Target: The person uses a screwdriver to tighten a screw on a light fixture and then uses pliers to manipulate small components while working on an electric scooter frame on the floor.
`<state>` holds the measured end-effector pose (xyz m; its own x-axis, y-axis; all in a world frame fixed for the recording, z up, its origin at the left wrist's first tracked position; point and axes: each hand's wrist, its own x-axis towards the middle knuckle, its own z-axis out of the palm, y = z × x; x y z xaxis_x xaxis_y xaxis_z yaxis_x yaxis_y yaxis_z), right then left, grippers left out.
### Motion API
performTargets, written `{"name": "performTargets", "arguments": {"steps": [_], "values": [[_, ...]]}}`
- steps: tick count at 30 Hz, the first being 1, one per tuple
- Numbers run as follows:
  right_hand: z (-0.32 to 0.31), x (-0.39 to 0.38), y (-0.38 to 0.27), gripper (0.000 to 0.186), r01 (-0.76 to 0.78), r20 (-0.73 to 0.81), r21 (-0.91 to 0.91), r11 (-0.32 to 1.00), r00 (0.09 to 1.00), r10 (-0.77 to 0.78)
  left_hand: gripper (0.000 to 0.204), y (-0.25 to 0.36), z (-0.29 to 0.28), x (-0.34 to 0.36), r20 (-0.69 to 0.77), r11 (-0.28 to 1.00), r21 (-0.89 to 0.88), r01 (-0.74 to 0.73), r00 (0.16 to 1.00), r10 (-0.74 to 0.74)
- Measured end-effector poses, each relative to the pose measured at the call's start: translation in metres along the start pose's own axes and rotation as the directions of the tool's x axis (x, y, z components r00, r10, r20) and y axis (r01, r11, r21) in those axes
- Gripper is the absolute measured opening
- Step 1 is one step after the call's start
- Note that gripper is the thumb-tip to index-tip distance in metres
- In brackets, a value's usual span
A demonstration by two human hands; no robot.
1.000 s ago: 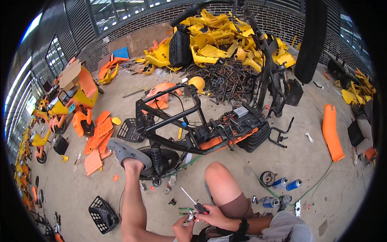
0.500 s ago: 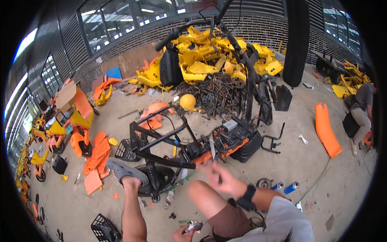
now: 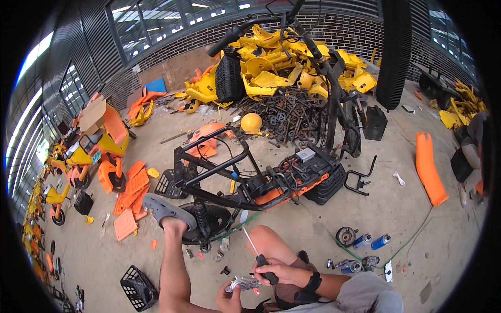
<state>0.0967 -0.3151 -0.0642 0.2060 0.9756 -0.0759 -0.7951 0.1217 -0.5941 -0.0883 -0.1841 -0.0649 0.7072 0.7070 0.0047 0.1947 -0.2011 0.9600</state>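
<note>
My right hand [image 3: 282, 272] is wrapped round the black handle of a screwdriver [image 3: 252, 243], whose bare metal shaft points up and away to the left. Close by on its left, my left hand [image 3: 228, 299] grips a small, oval, grey-silver part [image 3: 243, 284] with a bit of red at its lower edge. The part's exact kind cannot be made out. Beyond my hands stands a stripped scooter frame [image 3: 209, 180], black, with an orange lower trim and exposed wiring. My left foot, in a grey clog [image 3: 169, 211], rests against its rear wheel.
Blue cans [image 3: 381, 241] and a round metal part [image 3: 346, 236] stand to my right. A black basket [image 3: 139, 288] lies at lower left. Yellow panels [image 3: 269, 78] and rusty metal parts [image 3: 292, 115] are heaped behind the frame. Another person [image 3: 472, 151] sits at far right.
My right hand has drawn back from the scooter frame toward my left hand, bringing the screwdriver with it. My left hand, still holding the oval part, has risen slightly.
</note>
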Motion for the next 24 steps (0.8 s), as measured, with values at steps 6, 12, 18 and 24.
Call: {"name": "performTargets", "arguments": {"steps": [6, 12, 18, 24], "values": [[0.013, 0.001, 0.003, 0.034, -0.003, -0.12, -0.29, 0.957, 0.992, -0.033, 0.026, 0.008, -0.011, 0.002, -0.36, 0.858, -0.512, 0.034, 0.899, -0.25], [0.039, -0.004, 0.008, 0.05, -0.172, -0.081, -0.192, 0.966, 0.984, 0.159, 0.025, 0.027, -0.039, -0.007, -0.241, 0.637, -0.77, 0.046, 0.903, -0.357], [0.049, -0.01, 0.015, 0.046, -0.12, -0.081, -0.146, 0.982, 0.991, 0.109, 0.027, 0.039, -0.045, -0.025, -0.224, 0.614, -0.79, -0.007, 0.934, -0.277], [0.074, -0.025, 0.015, 0.043, -0.08, -0.134, -0.013, 0.997, 0.988, 0.078, 0.036, 0.043, -0.047, -0.04, -0.142, 0.58, -0.809, -0.094, 0.989, -0.038]]}}
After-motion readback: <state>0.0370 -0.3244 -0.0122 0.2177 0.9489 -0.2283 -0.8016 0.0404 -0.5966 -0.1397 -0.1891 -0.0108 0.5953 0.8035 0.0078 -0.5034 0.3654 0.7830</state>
